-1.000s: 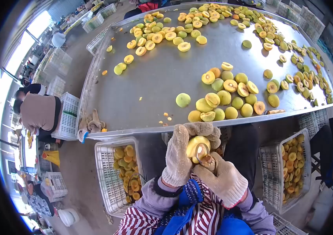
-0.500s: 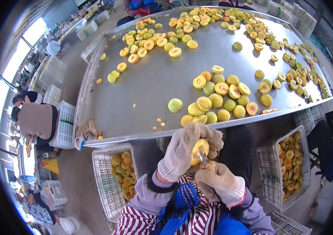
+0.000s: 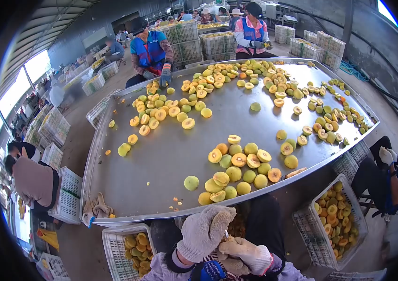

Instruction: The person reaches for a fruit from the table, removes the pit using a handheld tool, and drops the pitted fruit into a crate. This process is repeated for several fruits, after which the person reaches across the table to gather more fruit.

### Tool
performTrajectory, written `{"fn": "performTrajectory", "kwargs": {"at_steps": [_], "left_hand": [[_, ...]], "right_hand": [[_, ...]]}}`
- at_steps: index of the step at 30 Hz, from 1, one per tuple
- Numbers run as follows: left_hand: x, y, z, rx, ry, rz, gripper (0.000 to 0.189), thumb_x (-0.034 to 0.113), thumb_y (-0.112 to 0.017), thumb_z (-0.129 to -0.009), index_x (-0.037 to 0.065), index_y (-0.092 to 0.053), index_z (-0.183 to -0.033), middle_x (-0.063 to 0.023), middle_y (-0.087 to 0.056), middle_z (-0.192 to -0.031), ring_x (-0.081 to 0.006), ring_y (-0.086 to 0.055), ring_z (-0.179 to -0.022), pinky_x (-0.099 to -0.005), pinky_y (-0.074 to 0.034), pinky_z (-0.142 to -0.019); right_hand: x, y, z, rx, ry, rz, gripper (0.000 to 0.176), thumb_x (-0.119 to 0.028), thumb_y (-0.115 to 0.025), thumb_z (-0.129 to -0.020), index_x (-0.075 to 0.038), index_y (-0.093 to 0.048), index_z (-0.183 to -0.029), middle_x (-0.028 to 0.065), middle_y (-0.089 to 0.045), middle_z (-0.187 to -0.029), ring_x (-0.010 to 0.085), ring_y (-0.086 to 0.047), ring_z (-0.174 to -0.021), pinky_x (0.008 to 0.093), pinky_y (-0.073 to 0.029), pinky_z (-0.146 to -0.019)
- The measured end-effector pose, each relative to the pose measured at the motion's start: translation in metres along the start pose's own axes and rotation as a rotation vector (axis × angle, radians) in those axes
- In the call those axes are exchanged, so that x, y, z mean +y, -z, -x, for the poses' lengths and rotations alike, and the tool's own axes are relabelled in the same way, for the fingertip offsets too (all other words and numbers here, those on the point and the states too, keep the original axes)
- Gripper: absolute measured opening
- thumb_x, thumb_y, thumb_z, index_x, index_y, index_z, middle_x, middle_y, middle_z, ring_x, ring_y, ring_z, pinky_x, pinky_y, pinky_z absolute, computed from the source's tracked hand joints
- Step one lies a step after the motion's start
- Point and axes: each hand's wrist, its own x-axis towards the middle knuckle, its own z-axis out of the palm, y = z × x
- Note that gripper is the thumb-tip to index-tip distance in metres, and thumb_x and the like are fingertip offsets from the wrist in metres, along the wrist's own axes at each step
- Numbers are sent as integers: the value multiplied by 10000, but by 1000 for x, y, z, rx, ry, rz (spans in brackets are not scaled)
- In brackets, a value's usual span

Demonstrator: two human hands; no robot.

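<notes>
My left hand [image 3: 204, 234], in a knitted work glove, is raised below the table's near edge with its palm turned away and fingers bent; whatever it holds is hidden behind it. Close beside it, my right hand [image 3: 246, 254] is closed, also gloved. A glint of metal from a small pitting tool [image 3: 227, 235] shows between the hands; its handle is covered by the right glove. Just beyond the hands, a cluster of halved yellow-green peaches [image 3: 239, 160] lies on the metal table [image 3: 161, 178], some cut side up with brownish centres.
More peach halves [image 3: 173, 111] spread over the far and right parts of the table. Crates of halves [image 3: 138, 253] [image 3: 337, 220] stand at either side of my legs. Spare gloves [image 3: 98, 208] lie at the table's left corner. Two co-workers [image 3: 149, 51] [image 3: 251, 33] sit opposite.
My view has tilted up, bringing the co-workers opposite into sight and my hands lower in the picture. The peach half seen earlier in my left hand is now out of sight.
</notes>
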Motion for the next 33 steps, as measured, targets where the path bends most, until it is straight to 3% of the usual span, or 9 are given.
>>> {"fn": "performTrajectory", "kwargs": {"at_steps": [4,7,12,15,17,18,26,32,33], "left_hand": [[-1,0,-8,-223,225,65,339,297,-532,-1043,-7,-683,-1044,-106,-725,-964,-153,-686,-763,-315,-551,-712],[-7,-7,-2,29,-401,-146,399,368,-507,-1048,1,-658,-1092,-140,-705,-1060,-178,-687,-869,-347,-551,-793],[-9,-7,-2,-221,357,449,434,357,-466,-1069,-28,-666,-1088,-119,-703,-1028,-158,-667,-817,-301,-545,-751],[-8,-11,-2,-185,298,483,454,381,-482,-1057,-33,-669,-1074,-125,-704,-1001,-179,-673,-820,-325,-551,-758],[-18,-15,-7,-101,-338,319,491,419,-499,-1039,-42,-668,-1064,-144,-697,-990,-211,-673,-840,-355,-553,-767],[-18,-16,-5,-102,-330,317,491,419,-499,-1039,-42,-668,-1064,-144,-697,-990,-211,-673,-840,-355,-553,-767],[-31,-31,-1,-104,577,1430,558,518,-488,-1028,-16,-634,-1086,-167,-678,-973,-258,-684,-780,-351,-575,-702],[-70,-4,11,107,449,579,417,369,-509,-1050,-18,-640,-1135,-120,-702,-999,-201,-691,-773,-308,-559,-674],[-69,11,16,218,501,406,378,335,-533,-1038,-12,-668,-1103,-114,-715,-947,-178,-688,-763,-324,-548,-686]], "right_hand": [[1,3,2,-82,30,-214,282,-304,-557,-1015,-67,-549,-863,1,-426,-528,93,-379,-393,250,-303,-381],[5,11,3,-140,9,-162,304,-298,-569,-1002,-61,-559,-811,12,-483,-542,94,-425,-380,238,-329,-350],[4,12,-5,-75,9,-89,342,-330,-579,-1004,-64,-551,-791,3,-458,-527,100,-411,-360,233,-327,-333],[10,24,-5,-348,1,-308,283,-292,-605,-986,-53,-582,-837,18,-521,-612,102,-481,-466,229,-386,-414],[20,26,-7,-371,32,-368,268,-288,-612,-981,-43,-601,-873,29,-559,-686,106,-517,-538,232,-422,-480],[27,26,-7,-389,70,-428,260,-284,-619,-976,-33,-620,-908,39,-597,-760,109,-553,-609,236,-458,-546],[20,34,-11,-398,48,-398,254,-287,-649,-963,-39,-609,-924,21,-565,-698,84,-500,-531,218,-398,-487],[2,37,-15,-156,28,-53,277,-326,-654,-952,-80,-601,-834,-11,-498,-588,55,-397,-411,212,-268,-370],[-1,45,-19,-23,-122,154,315,-354,-674,-935,-54,-622,-858,9,-551,-632,84,-490,-491,241,-386,-448]]}}
